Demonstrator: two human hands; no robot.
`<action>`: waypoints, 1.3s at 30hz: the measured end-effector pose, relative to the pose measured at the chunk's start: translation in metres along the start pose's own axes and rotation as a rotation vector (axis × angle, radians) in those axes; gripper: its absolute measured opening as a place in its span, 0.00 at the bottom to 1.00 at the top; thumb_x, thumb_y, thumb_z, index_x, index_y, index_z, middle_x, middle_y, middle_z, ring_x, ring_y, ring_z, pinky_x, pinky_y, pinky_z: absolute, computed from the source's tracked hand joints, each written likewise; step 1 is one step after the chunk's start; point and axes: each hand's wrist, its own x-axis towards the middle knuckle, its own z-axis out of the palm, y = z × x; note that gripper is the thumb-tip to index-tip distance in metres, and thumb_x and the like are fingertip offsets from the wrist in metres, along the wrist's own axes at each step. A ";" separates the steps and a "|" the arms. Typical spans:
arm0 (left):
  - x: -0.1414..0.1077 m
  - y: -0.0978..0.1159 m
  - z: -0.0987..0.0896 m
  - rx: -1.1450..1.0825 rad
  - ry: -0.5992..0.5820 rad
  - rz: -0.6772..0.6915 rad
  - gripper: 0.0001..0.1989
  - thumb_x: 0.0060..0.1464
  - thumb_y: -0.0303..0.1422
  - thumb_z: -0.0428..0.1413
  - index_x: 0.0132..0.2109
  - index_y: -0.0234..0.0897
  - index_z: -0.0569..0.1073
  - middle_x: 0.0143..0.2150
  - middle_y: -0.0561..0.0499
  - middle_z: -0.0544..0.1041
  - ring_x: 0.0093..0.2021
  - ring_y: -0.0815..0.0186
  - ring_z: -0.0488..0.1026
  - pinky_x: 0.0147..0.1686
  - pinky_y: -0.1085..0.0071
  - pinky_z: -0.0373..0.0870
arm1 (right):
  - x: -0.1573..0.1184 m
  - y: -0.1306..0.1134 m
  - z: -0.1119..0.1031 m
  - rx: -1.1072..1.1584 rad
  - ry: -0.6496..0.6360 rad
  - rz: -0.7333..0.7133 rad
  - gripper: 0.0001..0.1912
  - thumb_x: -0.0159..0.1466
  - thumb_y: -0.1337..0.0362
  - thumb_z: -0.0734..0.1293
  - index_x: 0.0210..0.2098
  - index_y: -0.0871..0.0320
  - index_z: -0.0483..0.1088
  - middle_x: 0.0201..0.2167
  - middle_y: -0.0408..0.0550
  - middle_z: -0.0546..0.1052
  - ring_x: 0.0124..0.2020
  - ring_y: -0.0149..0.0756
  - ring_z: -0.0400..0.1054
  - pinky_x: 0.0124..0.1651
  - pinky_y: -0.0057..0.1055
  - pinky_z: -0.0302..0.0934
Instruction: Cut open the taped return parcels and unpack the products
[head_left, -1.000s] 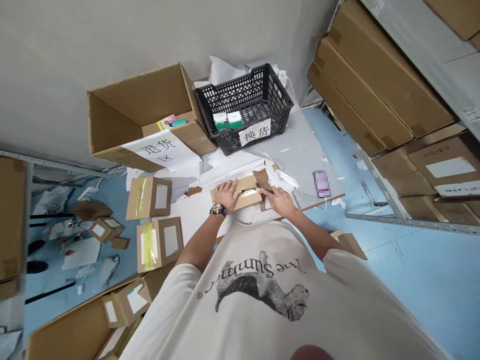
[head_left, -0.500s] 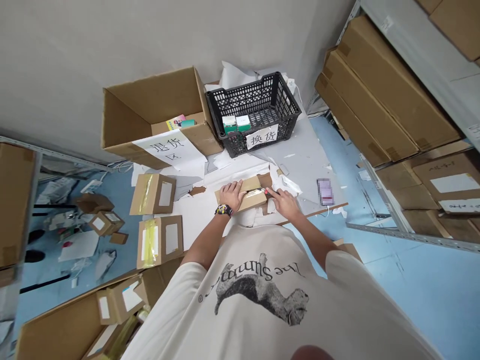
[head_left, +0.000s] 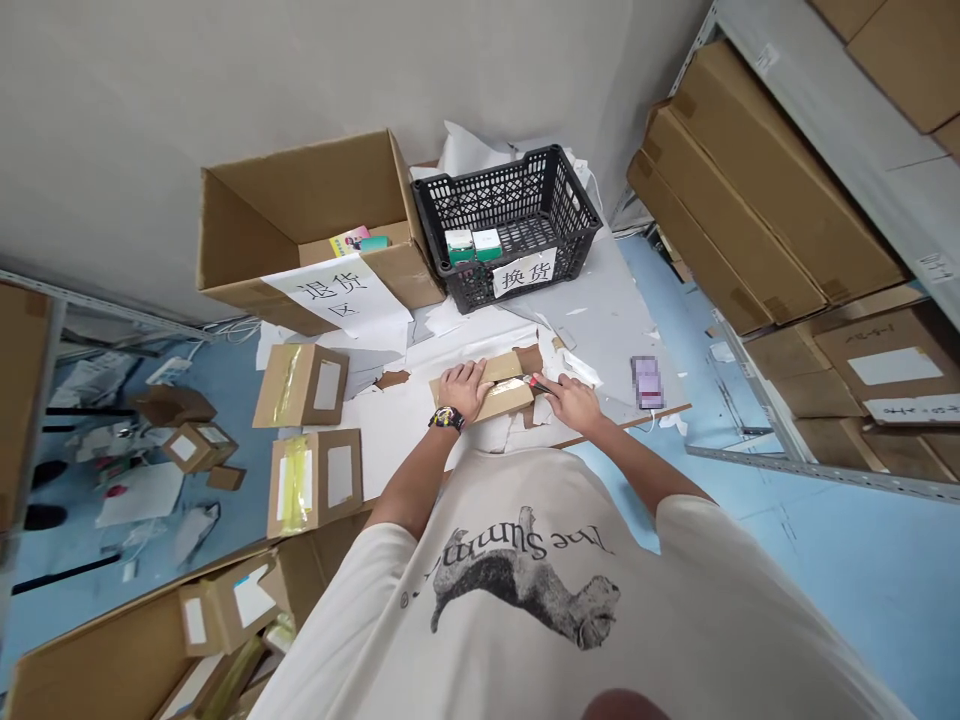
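Observation:
A small cardboard box (head_left: 504,400) lies on the worktable, its top seam parted in a dark gap with shiny tape beside it. My left hand (head_left: 463,390), wearing a watch at the wrist, holds the box down at its left part, fingers over the top. My right hand (head_left: 574,402) is closed around a red and black box cutter (head_left: 537,385). The cutter's tip is at the right end of the seam; the blade itself is too small to make out clearly.
Behind stand a large open carton (head_left: 300,180) and a black plastic crate (head_left: 510,220) with small green-white boxes (head_left: 472,245). Two taped boxes (head_left: 319,480) sit left. A phone (head_left: 646,382) lies right. Shelves with cartons (head_left: 765,190) flank the right; an open carton (head_left: 112,620) stands lower left.
My right hand and the box cutter have shifted slightly right, toward the box's end, and my right elbow has swung outward. My left hand stays on the box. The view has shifted slightly.

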 end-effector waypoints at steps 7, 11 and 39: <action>0.002 -0.002 0.001 -0.058 0.008 -0.010 0.37 0.77 0.52 0.45 0.83 0.42 0.66 0.75 0.34 0.74 0.74 0.37 0.67 0.75 0.41 0.55 | 0.002 -0.020 0.017 -0.022 0.080 0.043 0.35 0.84 0.55 0.56 0.87 0.38 0.49 0.54 0.58 0.80 0.48 0.51 0.75 0.49 0.40 0.67; 0.002 -0.002 0.002 -0.046 0.012 0.000 0.37 0.77 0.52 0.45 0.82 0.41 0.66 0.75 0.34 0.75 0.74 0.37 0.67 0.75 0.41 0.56 | 0.023 0.016 0.009 -0.124 0.072 -0.137 0.34 0.83 0.60 0.58 0.86 0.39 0.55 0.56 0.61 0.78 0.53 0.54 0.71 0.57 0.44 0.63; 0.013 0.009 0.004 0.083 0.051 -0.003 0.35 0.74 0.51 0.53 0.79 0.38 0.68 0.71 0.31 0.77 0.68 0.37 0.73 0.76 0.40 0.53 | 0.002 -0.020 0.008 -0.007 -0.019 0.080 0.33 0.86 0.56 0.53 0.87 0.42 0.51 0.61 0.58 0.78 0.56 0.52 0.71 0.57 0.39 0.63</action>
